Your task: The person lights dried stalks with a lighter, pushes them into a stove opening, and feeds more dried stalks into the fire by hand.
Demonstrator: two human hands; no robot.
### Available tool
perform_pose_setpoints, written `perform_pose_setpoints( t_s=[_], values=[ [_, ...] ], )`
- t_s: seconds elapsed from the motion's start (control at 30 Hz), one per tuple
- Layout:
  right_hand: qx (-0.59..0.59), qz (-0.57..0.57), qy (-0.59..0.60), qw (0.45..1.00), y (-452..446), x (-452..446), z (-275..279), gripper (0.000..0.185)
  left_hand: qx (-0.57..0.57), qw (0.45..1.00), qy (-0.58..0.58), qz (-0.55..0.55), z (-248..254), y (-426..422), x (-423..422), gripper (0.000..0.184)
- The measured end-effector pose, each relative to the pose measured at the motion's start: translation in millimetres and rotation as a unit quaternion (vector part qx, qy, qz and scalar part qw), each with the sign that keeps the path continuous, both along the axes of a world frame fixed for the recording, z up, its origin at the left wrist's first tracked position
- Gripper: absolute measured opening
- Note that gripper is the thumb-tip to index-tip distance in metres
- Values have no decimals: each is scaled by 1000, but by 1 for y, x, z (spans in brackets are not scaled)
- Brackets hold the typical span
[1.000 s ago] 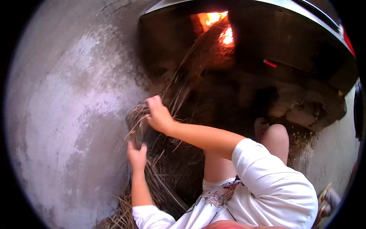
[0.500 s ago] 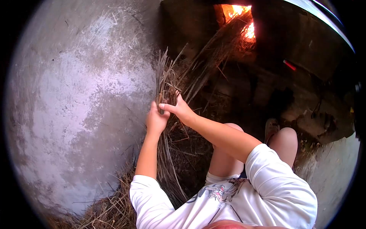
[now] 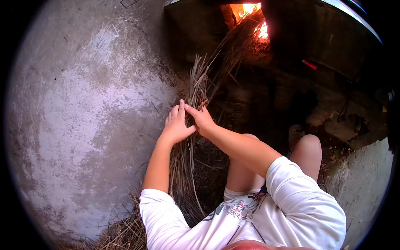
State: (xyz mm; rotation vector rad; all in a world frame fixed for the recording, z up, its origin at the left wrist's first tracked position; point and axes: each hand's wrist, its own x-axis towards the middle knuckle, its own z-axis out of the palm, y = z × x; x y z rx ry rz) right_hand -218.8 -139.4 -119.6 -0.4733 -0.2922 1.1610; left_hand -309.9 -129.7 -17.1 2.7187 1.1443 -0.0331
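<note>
A long bundle of dry stalks runs from beside my lap up past both hands, its loose ends sticking up beyond them. My left hand lies against the bundle from the left, fingers stretched upward and thumb pointing right. On the right side, my right hand is closed round the stalks, with its thumb toward the left fingertips. Some of its fingers are hidden behind the stalks. Further up, more stalks reach into the stove opening, where a fire burns.
The dark stove front spans the top right. A pale, stained wall fills the left side. Loose straw lies at the lower left. A small red object is right of the fire. My bent knees are below the stove.
The bundle's upper end has gone from folded near my right hand to pointing upward. My hands have come together, and my left fingers have straightened. The camera view has shifted.
</note>
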Motion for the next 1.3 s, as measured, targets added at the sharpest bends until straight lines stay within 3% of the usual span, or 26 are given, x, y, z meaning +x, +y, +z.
perform_pose_setpoints(
  t_s=[0.03,0.1,0.17,0.23,0.3,0.37,0.43,0.53,0.63,0.7,0.87,0.97,1.03,1.1,1.17,1.3],
  values=[
    [-27,-13,-9,1000,0,6,2,53,15,999,-3,-36,11,-7,-6,100],
    [-14,-41,27,999,-2,18,8,56,8,992,-123,-40,32,-23,-22,85],
    [-92,-36,12,995,1,32,5,71,51,972,-226,46,39,-26,-42,81],
    [-102,-53,12,993,2,38,8,74,159,947,-257,108,30,-16,-60,87],
    [-100,-39,5,994,-2,37,11,74,184,947,-214,152,13,2,-63,96],
    [-67,-24,11,997,4,34,7,75,78,962,-185,183,-13,29,-62,103],
    [-75,-44,12,996,5,31,11,65,1,972,-190,140,-20,27,-41,112],
    [-22,-93,42,995,-5,33,19,40,2,995,-76,57,-23,-6,-3,121],
    [-28,-148,67,986,-8,42,19,39,32,999,12,-5,-24,-20,21,128],
    [-37,-182,76,980,-15,49,24,39,1,998,62,25,-16,-25,33,129],
    [-31,-138,131,981,-17,77,23,34,113,992,-7,-59,-31,-19,49,99],
    [-23,-139,101,985,-2,102,23,32,107,992,-10,-71,-22,-5,69,96],
    [-62,-94,86,990,-14,123,39,27,124,988,-26,-93,-15,0,83,95],
    [-19,-48,73,996,-17,148,45,23,169,977,-40,-123,-9,6,102,92],
    [-65,-39,41,996,-18,172,54,21,176,974,-50,-134,-1,13,125,92],
    [-80,-37,-5,996,-12,213,52,36,244,959,-33,-139,1,26,174,88]
  ],
)
